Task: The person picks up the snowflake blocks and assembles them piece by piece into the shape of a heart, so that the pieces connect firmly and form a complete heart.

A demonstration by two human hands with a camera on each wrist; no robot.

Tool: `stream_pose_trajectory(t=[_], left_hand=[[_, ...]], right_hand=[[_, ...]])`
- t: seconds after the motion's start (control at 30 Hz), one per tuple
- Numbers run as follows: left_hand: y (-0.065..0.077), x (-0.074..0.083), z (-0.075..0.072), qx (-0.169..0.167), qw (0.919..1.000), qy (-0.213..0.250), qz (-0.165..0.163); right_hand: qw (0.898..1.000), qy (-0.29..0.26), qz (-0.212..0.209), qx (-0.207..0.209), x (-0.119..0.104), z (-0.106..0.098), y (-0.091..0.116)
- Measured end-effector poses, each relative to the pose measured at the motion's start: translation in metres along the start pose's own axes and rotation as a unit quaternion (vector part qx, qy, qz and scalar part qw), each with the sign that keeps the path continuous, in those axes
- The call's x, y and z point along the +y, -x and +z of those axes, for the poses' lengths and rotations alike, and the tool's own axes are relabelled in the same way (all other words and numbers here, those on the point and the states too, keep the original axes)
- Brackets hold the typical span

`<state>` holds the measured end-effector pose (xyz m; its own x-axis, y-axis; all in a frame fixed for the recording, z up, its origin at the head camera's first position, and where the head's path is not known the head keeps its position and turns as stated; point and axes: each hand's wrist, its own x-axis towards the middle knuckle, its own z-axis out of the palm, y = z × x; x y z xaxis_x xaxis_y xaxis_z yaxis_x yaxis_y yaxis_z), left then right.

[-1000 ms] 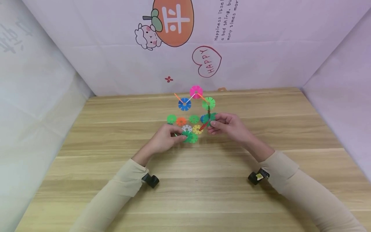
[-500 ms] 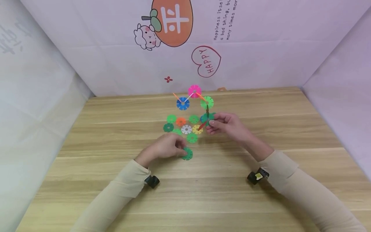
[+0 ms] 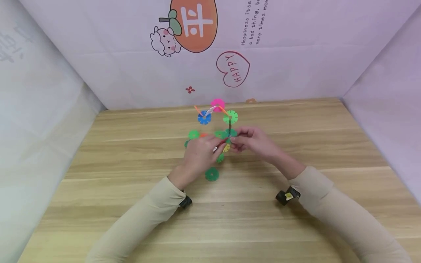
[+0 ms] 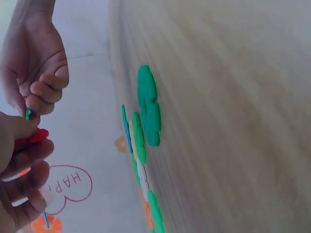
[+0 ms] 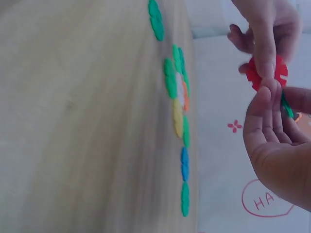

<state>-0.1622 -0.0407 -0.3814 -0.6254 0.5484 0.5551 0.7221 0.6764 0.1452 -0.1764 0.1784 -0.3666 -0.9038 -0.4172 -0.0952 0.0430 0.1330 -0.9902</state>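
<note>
My left hand [image 3: 198,155] pinches a red notched interlocking disc [image 5: 281,73], part of a chain of discs held above the table. Close beside it, my right hand [image 3: 254,142] pinches a dark green interlocking disc [image 3: 231,133] joined to the red one. From there the chain rises through a light green disc [image 3: 230,117] and a pink disc [image 3: 217,105] to a blue disc [image 3: 204,117], with edge-on orange and white discs between. The left hand's fingers overlap the red disc, and in the head view that disc is almost hidden.
Several loose discs lie flat beneath the hands, among them a light green disc [image 3: 193,134], a yellow disc [image 3: 226,147] and a white one mostly hidden. Nearer me a dark green loose disc [image 3: 212,174] lies on the wooden table [image 3: 230,226]. A printed cloth wall [image 3: 296,62] stands behind.
My left hand put down a dark green disc nearer me, let it go, then moved up and right to the red disc. The right hand keeps its hold; the chain has shifted slightly left.
</note>
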Motion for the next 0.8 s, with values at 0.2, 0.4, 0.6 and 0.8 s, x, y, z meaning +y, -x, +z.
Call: stream_pose_trajectory(t=[0.2, 0.4, 0.6, 0.8], left_hand=[[0.000, -0.002, 0.002, 0.055, 0.9964, -0.011, 0.064], [0.002, -0.003, 0.002, 0.089, 0.9942, 0.048, 0.036], [0.000, 0.001, -0.003, 0.061, 0.9909, 0.113, -0.040], [-0.002, 0.004, -0.005, 0.008, 0.9828, 0.149, -0.109]], right_hand=[[0.999, 0.045, -0.003, -0.014, -0.007, -0.004, 0.001], [0.999, 0.004, -0.030, 0.030, -0.008, 0.003, 0.000], [0.993, -0.051, -0.052, 0.092, -0.005, 0.001, -0.002], [0.995, -0.031, -0.028, 0.086, -0.006, 0.007, 0.001]])
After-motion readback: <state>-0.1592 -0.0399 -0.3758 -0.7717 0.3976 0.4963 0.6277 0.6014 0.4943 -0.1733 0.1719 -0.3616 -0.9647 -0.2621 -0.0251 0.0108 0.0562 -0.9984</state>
